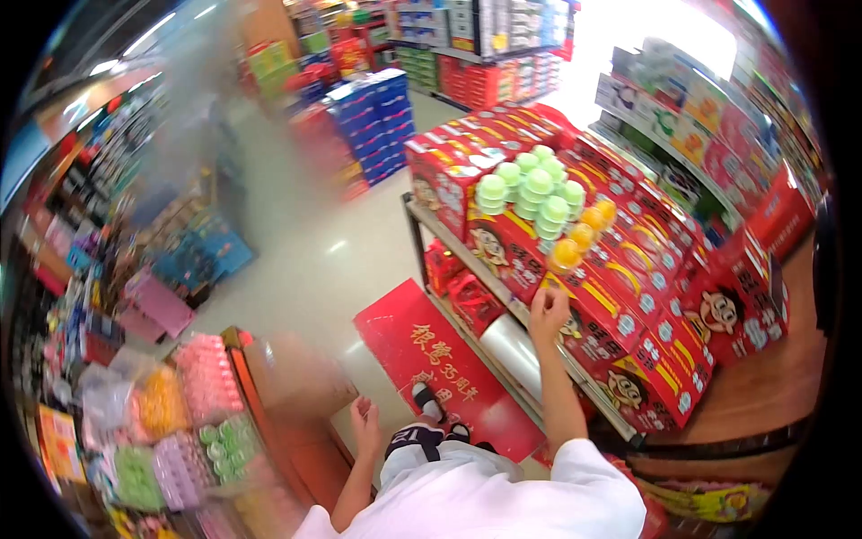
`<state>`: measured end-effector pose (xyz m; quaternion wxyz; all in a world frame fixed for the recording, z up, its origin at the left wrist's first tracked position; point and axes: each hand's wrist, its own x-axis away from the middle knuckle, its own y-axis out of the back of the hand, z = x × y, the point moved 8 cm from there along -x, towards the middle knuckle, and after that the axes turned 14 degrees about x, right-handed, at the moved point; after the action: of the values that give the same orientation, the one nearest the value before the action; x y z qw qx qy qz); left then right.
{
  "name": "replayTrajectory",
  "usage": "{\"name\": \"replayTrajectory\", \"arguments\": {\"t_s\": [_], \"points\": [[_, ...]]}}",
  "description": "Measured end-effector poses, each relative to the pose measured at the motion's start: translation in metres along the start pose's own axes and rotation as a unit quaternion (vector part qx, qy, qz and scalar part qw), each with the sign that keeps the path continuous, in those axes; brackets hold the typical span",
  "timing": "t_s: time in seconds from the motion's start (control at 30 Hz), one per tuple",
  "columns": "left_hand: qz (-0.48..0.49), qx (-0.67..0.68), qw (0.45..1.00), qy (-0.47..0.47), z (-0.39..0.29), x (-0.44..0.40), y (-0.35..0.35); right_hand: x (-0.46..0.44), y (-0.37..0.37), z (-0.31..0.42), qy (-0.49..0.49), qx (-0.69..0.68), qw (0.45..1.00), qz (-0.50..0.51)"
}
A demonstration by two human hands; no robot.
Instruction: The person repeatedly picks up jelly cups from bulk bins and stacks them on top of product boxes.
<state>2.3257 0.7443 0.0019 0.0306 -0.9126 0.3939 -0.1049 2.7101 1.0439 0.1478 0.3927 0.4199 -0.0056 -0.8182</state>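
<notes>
My right hand (pixel 549 311) is closed, just in front of a stack of red printed cartons (pixel 593 287). Nothing shows sticking out of its fingers. Close beyond it, a short row of orange ball-shaped containers (pixel 582 235) sits on the cartons. A cluster of pale green containers (pixel 539 187) of similar shape stands beside them, some stacked. My left hand (pixel 365 419) hangs low at my left side with its fingers curled in, and I see nothing in it. It is nearest to an orange-brown counter edge (pixel 278 422).
Bagged pink, orange, green and purple goods (pixel 208 377) lie at lower left. A red mat (pixel 449 368) with yellow lettering covers the floor beside the carton rack. Blue cartons (pixel 373 126) stand across the aisle. A white roll (pixel 512 355) lies on the rack's lower level.
</notes>
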Motion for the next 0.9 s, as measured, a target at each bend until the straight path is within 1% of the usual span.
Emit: {"name": "replayTrajectory", "arguments": {"t_s": [0.07, 0.1, 0.13, 0.17, 0.2, 0.27, 0.33, 0.37, 0.43, 0.5, 0.57, 0.6, 0.7, 0.77, 0.8, 0.87, 0.9], "points": [[-0.039, 0.030, 0.999, -0.003, -0.006, 0.008, 0.016, 0.056, -0.029, 0.049, 0.015, -0.074, 0.992, 0.103], [-0.058, 0.054, 0.997, -0.005, -0.010, 0.010, 0.023, 0.104, -0.059, 0.055, -0.117, -0.152, 0.952, 0.239], [-0.076, 0.062, 0.995, -0.009, -0.012, 0.013, 0.031, 0.136, -0.070, 0.087, -0.045, -0.126, 0.951, 0.279], [-0.082, 0.076, 0.993, -0.022, -0.014, 0.015, 0.039, 0.165, -0.073, 0.129, -0.004, -0.134, 0.922, 0.363], [-0.089, 0.090, 0.991, -0.036, -0.015, 0.018, 0.048, 0.211, -0.090, 0.150, 0.023, -0.116, 0.862, 0.494], [-0.114, 0.122, 0.985, -0.045, -0.017, 0.025, 0.071, 0.298, -0.101, 0.194, 0.100, -0.154, 0.780, 0.599], [-0.098, 0.150, 0.983, -0.025, -0.015, 0.033, 0.089, 0.341, -0.083, 0.260, 0.184, -0.206, 0.673, 0.686], [-0.106, 0.144, 0.983, -0.039, -0.018, 0.038, 0.100, 0.363, -0.084, 0.280, 0.204, -0.209, 0.649, 0.702], [-0.110, 0.137, 0.982, -0.066, -0.042, 0.053, 0.121, 0.406, -0.071, 0.327, 0.264, -0.299, 0.609, 0.685], [-0.146, 0.136, 0.974, -0.104, -0.047, 0.065, 0.159, 0.436, -0.066, 0.369, 0.232, -0.324, 0.544, 0.738], [-0.197, 0.120, 0.966, -0.114, -0.052, 0.078, 0.200, 0.471, -0.064, 0.403, 0.305, -0.337, 0.528, 0.717], [-0.223, 0.125, 0.960, -0.109, -0.051, 0.086, 0.223, 0.492, -0.061, 0.418, 0.311, -0.338, 0.504, 0.731], [-0.268, 0.154, 0.944, -0.113, -0.047, 0.105, 0.277, 0.543, -0.048, 0.455, 0.341, -0.345, 0.471, 0.737], [-0.309, 0.171, 0.926, -0.133, -0.055, 0.123, 0.305, 0.565, -0.035, 0.480, 0.411, -0.341, 0.470, 0.703], [-0.322, 0.173, 0.922, -0.127, -0.055, 0.132, 0.317, 0.577, -0.027, 0.493, 0.411, -0.341, 0.457, 0.711], [-0.366, 0.212, 0.887, -0.185, -0.059, 0.148, 0.347, 0.597, -0.015, 0.523, 0.386, -0.339, 0.407, 0.755], [-0.382, 0.205, 0.880, -0.195, -0.057, 0.155, 0.363, 0.607, -0.007, 0.538, 0.367, -0.349, 0.376, 0.776]]}}
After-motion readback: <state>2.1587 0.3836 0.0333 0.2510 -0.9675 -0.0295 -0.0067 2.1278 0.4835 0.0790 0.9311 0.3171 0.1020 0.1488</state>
